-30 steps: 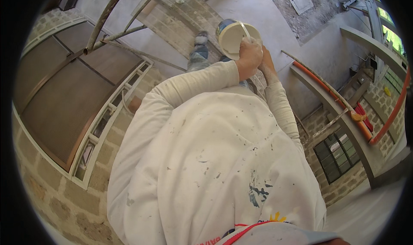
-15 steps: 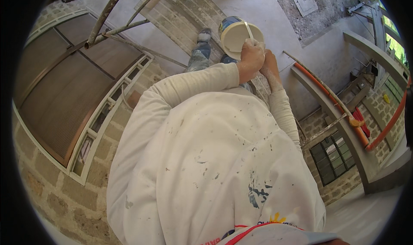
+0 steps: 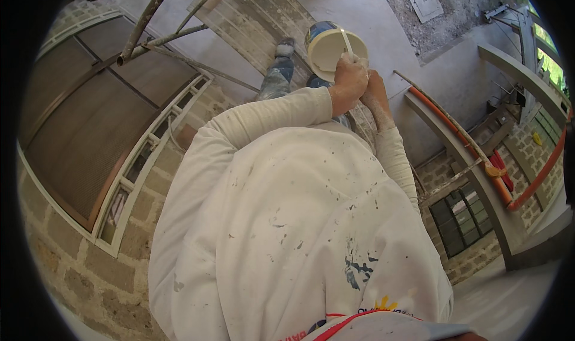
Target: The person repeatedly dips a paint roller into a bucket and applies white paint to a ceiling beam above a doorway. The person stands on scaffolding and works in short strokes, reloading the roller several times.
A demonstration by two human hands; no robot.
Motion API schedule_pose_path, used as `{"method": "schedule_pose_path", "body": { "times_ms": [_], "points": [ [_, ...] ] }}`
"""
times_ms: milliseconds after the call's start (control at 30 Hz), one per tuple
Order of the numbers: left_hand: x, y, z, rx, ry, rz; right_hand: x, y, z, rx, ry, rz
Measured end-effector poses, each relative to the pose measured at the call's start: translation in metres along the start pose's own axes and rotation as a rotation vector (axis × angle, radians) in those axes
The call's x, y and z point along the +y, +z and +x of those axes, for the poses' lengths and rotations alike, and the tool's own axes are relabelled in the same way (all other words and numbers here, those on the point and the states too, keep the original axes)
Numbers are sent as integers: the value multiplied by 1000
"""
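A white bucket [image 3: 328, 48] with a blue outer wall holds pale paint and sits out in front of my chest. A thin white stick [image 3: 346, 40] stands in it. My left hand [image 3: 349, 80], dusted with paint, is closed around the stick's lower end at the bucket's near rim. Pressed against it on the right is my right hand [image 3: 376, 96], beside the bucket's rim. Its fingers are hidden, so its hold is unclear. Both arms wear a white, paint-flecked long-sleeved shirt [image 3: 287, 221].
Far below are my paint-spattered trouser leg and shoe [image 3: 280, 65] on a brick ledge. Rusty scaffold pipes [image 3: 157, 38] cross at upper left over a brown screened window [image 3: 90, 131] in a block wall. An orange pipe [image 3: 479, 155] runs along a ledge at right.
Both hands stay together at the bucket. The stick has shifted only slightly, and the view has drifted a little.
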State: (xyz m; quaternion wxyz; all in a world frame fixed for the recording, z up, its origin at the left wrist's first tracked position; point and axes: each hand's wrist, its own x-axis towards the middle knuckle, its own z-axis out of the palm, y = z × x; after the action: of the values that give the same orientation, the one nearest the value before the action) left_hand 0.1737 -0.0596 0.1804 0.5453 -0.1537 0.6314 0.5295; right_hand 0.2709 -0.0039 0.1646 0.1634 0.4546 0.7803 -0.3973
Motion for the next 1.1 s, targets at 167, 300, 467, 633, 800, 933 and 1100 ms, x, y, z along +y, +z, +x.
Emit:
{"method": "schedule_pose_path", "body": {
  "times_ms": [167, 300, 467, 633, 800, 933, 1100],
  "points": [
    [-3, 1, -1, -18, 2, -95, -5, -14, -33, -32, 73, -80],
    [-10, 1, 0, 28, 56, -18, 4, 9, 5, 48, -69, -31],
    [-10, -3, 4, 2, -3, -43, 0, 2, 4, -11, -7, 1],
    [-6, -4, 0, -23, -4, -107, -13, -15, -37, -63, 123, -82],
    [-7, -3, 2, 28, 46, -3, -9, 8, 12, 37, -23, -45],
    [-4, -6, 4, 26, 30, 23, -7, 5, 17, 4, -33, 43],
    [8, -7, 5, -25, -20, -66, -10, -14, -22, -56, 104, -21]
  ]
}}
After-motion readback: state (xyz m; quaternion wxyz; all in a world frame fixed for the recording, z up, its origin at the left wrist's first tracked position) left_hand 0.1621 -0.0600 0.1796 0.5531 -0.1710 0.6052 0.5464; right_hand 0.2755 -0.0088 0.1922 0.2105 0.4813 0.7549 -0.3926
